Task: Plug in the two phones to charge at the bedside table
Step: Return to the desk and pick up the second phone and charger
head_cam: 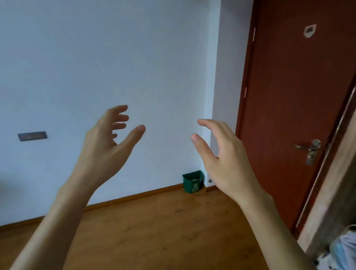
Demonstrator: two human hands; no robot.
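Note:
Both of my hands are raised in front of a white wall. My left hand holds nothing, its fingers spread and curled. My right hand is level with it, a little apart, fingers also spread and holding nothing. No phone, charger cable or bedside table shows in this view.
A dark wall socket plate sits low on the wall at the left. A small green bin stands on the wooden floor in the corner. A brown door with a metal handle is at the right. Cloth lies piled in a wooden cabinet at the far right.

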